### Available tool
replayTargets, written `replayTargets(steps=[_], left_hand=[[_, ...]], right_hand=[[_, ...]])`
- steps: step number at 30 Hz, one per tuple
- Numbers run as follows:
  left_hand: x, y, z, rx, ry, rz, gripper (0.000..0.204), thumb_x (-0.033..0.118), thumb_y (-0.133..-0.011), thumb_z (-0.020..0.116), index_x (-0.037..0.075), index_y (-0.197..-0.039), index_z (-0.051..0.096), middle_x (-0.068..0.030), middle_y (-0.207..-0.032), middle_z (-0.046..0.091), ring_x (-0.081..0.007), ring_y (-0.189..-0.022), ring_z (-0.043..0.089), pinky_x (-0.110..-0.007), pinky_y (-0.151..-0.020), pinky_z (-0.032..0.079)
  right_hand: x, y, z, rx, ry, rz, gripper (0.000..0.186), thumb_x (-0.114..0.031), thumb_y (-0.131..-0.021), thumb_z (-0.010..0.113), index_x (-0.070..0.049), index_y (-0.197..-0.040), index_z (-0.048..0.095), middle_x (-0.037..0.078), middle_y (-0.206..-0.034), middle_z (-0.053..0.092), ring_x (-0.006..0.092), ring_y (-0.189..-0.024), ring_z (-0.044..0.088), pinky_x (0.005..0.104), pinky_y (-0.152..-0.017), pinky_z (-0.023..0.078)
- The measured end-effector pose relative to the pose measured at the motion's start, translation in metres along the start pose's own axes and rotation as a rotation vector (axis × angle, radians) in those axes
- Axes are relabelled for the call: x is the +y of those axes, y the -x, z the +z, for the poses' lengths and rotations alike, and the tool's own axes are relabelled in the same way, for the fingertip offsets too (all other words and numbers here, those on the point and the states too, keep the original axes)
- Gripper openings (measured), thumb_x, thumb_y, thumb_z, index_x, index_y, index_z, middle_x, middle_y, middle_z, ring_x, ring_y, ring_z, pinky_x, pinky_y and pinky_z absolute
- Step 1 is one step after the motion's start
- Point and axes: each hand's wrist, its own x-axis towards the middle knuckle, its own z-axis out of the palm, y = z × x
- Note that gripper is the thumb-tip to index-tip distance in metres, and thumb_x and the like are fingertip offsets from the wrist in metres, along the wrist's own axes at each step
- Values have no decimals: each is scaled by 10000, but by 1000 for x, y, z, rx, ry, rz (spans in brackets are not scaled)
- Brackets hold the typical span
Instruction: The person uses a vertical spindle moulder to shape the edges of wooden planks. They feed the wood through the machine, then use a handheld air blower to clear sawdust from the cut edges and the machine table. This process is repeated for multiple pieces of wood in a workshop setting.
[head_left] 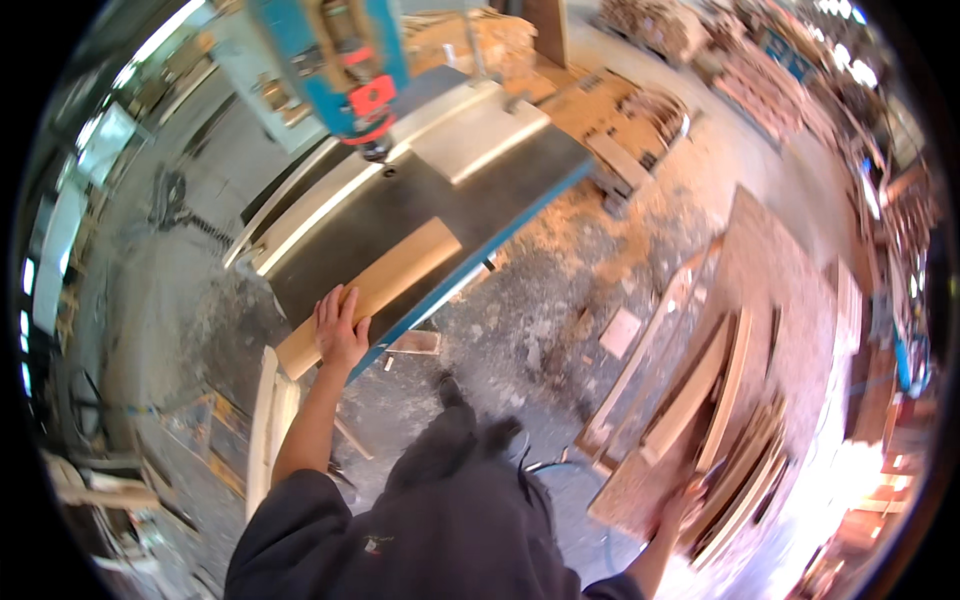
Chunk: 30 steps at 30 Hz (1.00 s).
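Observation:
My left hand (pixel 340 328) lies on a flat wooden board (pixel 385 278), near the board's closer end, with its fingers stretched out over the top face. The board rests at a slant on the dark, blue-edged machine table (pixel 500 195). Over to the right, my right hand (pixel 683 503) is low among curved wooden pieces, close to the near end of a curved wooden strip (pixel 728 385). Its fingers are small and blurred, so their grip cannot be made out. A wider curved piece (pixel 690 390) lies just left of that strip, and several stacked curved strips (pixel 740 490) lie to its right.
A blue machine head with a red part (pixel 370 97) hangs over the table, before a pale wooden fence (pixel 325 205). The curved pieces lie on a large brown sheet (pixel 770 260). Offcuts and sawdust litter the floor; stacked wood (pixel 740 85) stands far right.

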Motion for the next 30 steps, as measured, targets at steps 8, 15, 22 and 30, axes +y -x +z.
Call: replayTargets(steps=[8,15,22,30], left_hand=[[-4,13,11,-10,-38,29,631,231,-890,742,129,-1488,568,-175,-1511,522,-410,-1370,490,-557,-1168,377],[0,3,3,31,-26,16,623,257,-841,780,138,-1430,615,-165,-1484,536,-400,-1349,499,-542,-1160,381],[-12,9,-14,6,24,-37,601,306,-842,795,149,-1403,645,-148,-1450,562,-374,-1334,528,-523,-1130,401],[-41,5,-39,-83,277,19,593,356,-842,822,102,-1355,669,-180,-1450,552,-377,-1294,554,-527,-1067,438]], right_hand=[[-9,0,-51,-142,-38,32,728,-384,-939,747,-13,-1498,465,248,-1410,566,420,-1339,530,498,-1099,479],[-28,37,-53,437,-178,-166,468,-246,-948,703,-34,-1357,623,196,-1352,597,395,-1251,575,509,-1059,490],[-198,119,-84,128,-887,-598,253,16,-952,629,15,-1192,705,203,-1136,707,304,-963,711,365,-802,593],[-520,331,-168,-100,-761,-1091,533,-256,-922,770,-125,-1410,600,191,-1052,696,334,-828,716,442,-707,591]])
